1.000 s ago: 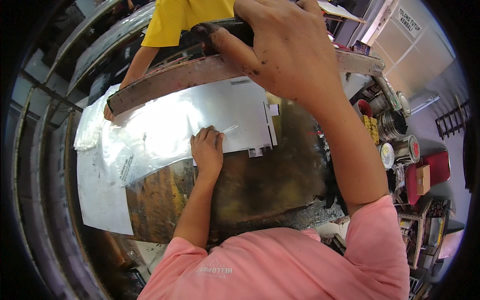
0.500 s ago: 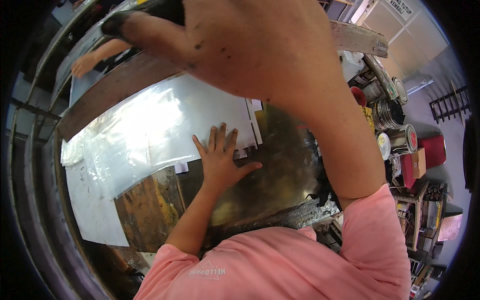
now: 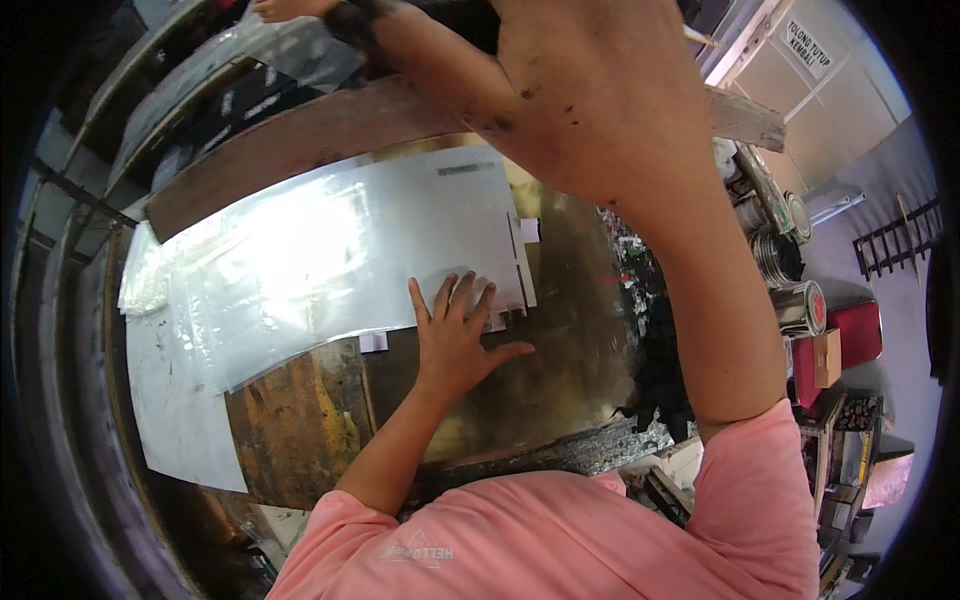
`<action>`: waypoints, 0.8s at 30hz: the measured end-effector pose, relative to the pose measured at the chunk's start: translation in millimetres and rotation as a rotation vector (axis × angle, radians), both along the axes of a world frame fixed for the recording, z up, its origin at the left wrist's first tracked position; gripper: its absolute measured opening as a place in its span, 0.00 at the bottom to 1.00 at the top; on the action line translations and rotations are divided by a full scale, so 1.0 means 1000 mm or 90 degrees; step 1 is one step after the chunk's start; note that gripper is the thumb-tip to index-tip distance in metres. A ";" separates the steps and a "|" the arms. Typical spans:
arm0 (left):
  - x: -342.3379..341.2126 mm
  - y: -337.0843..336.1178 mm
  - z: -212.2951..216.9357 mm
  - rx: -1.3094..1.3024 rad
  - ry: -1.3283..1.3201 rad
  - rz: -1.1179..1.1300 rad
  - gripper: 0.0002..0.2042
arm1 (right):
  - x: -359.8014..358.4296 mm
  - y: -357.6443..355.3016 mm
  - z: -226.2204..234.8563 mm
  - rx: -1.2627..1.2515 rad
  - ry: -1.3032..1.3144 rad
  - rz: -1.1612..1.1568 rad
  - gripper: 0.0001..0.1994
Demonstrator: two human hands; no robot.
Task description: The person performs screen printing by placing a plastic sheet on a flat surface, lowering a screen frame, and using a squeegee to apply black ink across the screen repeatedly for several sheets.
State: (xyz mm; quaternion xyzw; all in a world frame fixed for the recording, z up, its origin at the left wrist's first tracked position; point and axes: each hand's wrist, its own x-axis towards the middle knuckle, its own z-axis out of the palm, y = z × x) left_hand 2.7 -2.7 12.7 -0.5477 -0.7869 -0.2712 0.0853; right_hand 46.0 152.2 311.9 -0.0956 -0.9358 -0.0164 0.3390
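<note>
My left hand [image 3: 455,340] lies spread on the near right edge of a clear plastic sheet [image 3: 400,240], fingers on the sheet and thumb out over the dark worktop [image 3: 570,310]. Small pale tabs sit along the sheet's edges. High and close to the camera is my right hand [image 3: 600,100]. Its thumb is stretched left and blackened near the tip; the other fingers run out of view, so whether they grip anything is hidden. Behind the sheet a long wooden bar [image 3: 290,145] runs across, partly covered by my right hand.
White paper [image 3: 180,410] lies under the sheet's left end, beside a stained brown board [image 3: 300,430]. Metal rails [image 3: 85,200] rise at the left. Tins [image 3: 800,308], a red object [image 3: 862,330] and shelves [image 3: 850,450] stand at the right. Another person's hand [image 3: 290,8] shows at the top left.
The view has shifted slightly. My right hand appears farther up and right, uncovering more of the sheet's far edge. My left hand stays on the sheet. The other person's hand has moved up and right.
</note>
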 end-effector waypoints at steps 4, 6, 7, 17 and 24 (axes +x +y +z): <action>-0.051 -0.050 0.035 0.211 -0.421 0.155 0.33 | 0.000 -0.006 -0.013 0.003 -0.075 -0.005 0.18; -0.079 -0.105 0.082 0.528 -0.711 0.022 0.44 | 0.013 -0.012 -0.032 0.029 -0.144 0.001 0.19; -0.064 -0.112 0.115 0.473 -0.735 0.001 0.50 | 0.021 -0.009 -0.052 0.054 -0.197 0.067 0.21; -0.019 -0.160 -0.003 0.068 -0.278 0.308 0.57 | -0.085 0.087 -0.256 0.069 -0.132 -0.082 0.29; -0.025 -0.164 -0.013 -0.034 -0.231 0.294 0.57 | -0.156 0.132 -0.290 0.095 -0.166 -0.080 0.24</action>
